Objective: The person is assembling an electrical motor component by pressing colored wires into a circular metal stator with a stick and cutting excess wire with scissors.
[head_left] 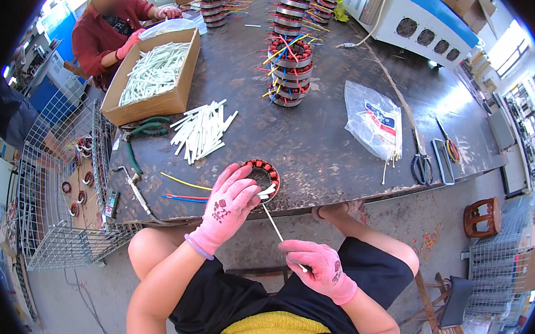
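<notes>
Grey floor spread under & around a dark, scuffed tabletop; at upper L, a co-worker in dark red sleeves & pink gloves was beside it; green-handled pliers lay near a loose pile of white tubes; at the middle, a stack of wound rings stood upright, red, blue & yellow wires poking out; a white-and-blue machine w/ round vents stood farther R; dark-handled scissors lay near the R end, a thin metal frame just beside; a brown stool stood on the floor, far R.

Containers, L to R: a wire basket next to the tabletop held several small rings; a cardboard box on the tabletop was approx. full of white tubes; a clear plastic bag w/ blue & red print lay R of centre, contents hard to tell.

L hand, pink-gloved, was closed on the L side of a red-wound ring at the tabletop's near edge, coloured leads running out L; R hand, also gloved, gripped a thin pale rod, its far end by the ring.
</notes>
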The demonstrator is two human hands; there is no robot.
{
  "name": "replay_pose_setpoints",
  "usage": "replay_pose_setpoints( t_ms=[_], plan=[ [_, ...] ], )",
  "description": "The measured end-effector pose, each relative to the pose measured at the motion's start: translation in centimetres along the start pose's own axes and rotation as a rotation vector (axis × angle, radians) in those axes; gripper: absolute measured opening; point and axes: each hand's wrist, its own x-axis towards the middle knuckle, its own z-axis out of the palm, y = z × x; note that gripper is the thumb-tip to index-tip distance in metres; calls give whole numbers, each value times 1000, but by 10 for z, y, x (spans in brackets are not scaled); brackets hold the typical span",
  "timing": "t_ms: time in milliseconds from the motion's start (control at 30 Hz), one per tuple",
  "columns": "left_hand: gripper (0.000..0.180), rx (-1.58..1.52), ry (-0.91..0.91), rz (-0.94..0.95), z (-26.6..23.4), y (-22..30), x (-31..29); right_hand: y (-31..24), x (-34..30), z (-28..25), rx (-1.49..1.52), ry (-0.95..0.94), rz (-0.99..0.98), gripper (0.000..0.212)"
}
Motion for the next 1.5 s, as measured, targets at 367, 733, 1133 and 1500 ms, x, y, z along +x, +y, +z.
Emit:
replay_pose_setpoints(
  t_ms=[367,733,1133,1500],
  plan=[
    [25,-18,3,-7,1,-2,-2,2,3,6,-88,62,-63,32],
    [28,-16,-16,-6,0,-2,-1,3,8,10,-76,42,-30,30],
    [26,-36,22,-87,-1,0,-6,29,40,40,54,187,24,24],
    [30,-196,-91,-231,-8,-2,-4,32,58,40,103,198,291,16]
  ],
)
